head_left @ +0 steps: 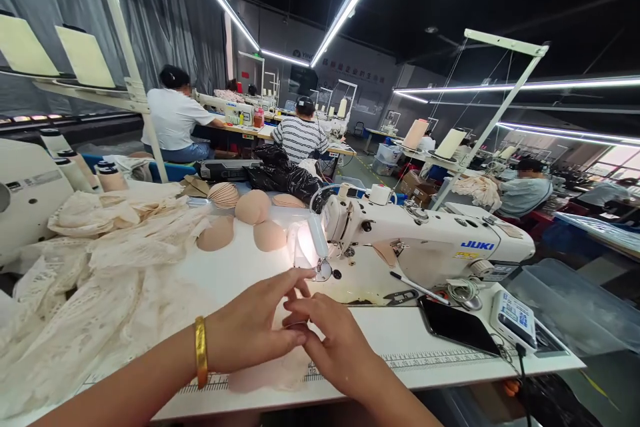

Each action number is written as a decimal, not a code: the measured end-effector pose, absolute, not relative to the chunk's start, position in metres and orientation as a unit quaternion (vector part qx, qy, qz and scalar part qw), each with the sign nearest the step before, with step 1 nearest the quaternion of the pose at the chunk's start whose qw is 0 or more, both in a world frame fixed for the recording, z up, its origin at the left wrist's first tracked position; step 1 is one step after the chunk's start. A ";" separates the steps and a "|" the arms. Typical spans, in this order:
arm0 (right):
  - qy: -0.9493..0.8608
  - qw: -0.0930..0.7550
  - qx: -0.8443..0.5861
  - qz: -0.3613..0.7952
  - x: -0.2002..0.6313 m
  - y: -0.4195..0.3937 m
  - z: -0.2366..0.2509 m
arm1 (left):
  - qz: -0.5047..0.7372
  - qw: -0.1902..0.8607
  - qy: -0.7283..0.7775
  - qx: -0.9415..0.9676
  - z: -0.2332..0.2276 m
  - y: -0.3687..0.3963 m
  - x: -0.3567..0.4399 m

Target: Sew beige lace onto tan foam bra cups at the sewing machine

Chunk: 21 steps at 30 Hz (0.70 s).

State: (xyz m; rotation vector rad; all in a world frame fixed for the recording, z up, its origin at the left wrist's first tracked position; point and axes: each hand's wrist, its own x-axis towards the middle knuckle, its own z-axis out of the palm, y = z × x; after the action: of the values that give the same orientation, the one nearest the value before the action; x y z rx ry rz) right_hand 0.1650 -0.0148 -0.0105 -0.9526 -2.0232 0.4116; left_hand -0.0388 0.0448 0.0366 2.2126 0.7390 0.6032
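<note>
While both hands press a pale pink cup (273, 373) flat on the white tabletop (400, 340) just before the needle (323, 271), fingertips should stay spread and low, clear of the foot. Left hand (250, 330) and right hand (333, 347) lie open-fingered on it, perhaps pinching its edge; neither grip looks clenched. Smooth domed cups (253, 207) and openwork lace (100, 280) lie to the left.

My left hand (250, 330) and right hand (335, 347) cover most of the pale pink fabric piece (265, 377); my forearms run off the bottom edge.
</note>
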 end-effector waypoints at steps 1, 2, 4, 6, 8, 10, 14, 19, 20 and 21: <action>-0.813 0.416 -0.378 0.155 0.167 -0.017 -0.008 | 0.195 0.402 0.275 0.851 0.038 0.047 -0.038; -0.812 0.414 -0.384 0.148 0.170 -0.018 -0.005 | 0.159 0.438 0.272 0.842 0.036 0.050 -0.038; -0.799 0.419 -0.408 0.141 0.177 -0.018 -0.001 | 0.101 0.484 0.277 0.824 0.029 0.056 -0.044; -0.784 0.433 -0.428 0.124 0.183 -0.016 0.003 | 0.066 0.484 0.293 0.822 0.021 0.062 -0.053; -0.781 0.447 -0.431 0.070 0.184 -0.012 0.006 | 0.073 0.410 0.332 0.846 0.017 0.069 -0.062; -0.784 0.461 -0.416 -0.013 0.179 -0.005 0.007 | 0.146 0.250 0.391 0.874 0.017 0.078 -0.070; -0.789 0.455 -0.399 -0.102 0.166 0.015 -0.005 | 0.270 -0.054 0.410 0.870 0.021 0.094 -0.081; -0.891 0.257 -0.348 -0.138 0.185 0.039 -0.035 | 0.158 -0.081 0.369 0.912 0.006 0.091 -0.076; -0.908 0.221 -0.330 -0.137 0.192 0.043 -0.039 | 0.147 -0.058 0.345 0.925 0.002 0.089 -0.070; -0.918 0.197 -0.317 -0.134 0.199 0.046 -0.043 | 0.144 -0.040 0.311 0.938 -0.001 0.087 -0.062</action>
State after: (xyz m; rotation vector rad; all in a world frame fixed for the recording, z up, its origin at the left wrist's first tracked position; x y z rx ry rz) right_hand 0.1993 0.0463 -0.0425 -0.8869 -2.5701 -0.3760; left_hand -0.0621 0.0874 -0.0011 3.0266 1.0037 0.4647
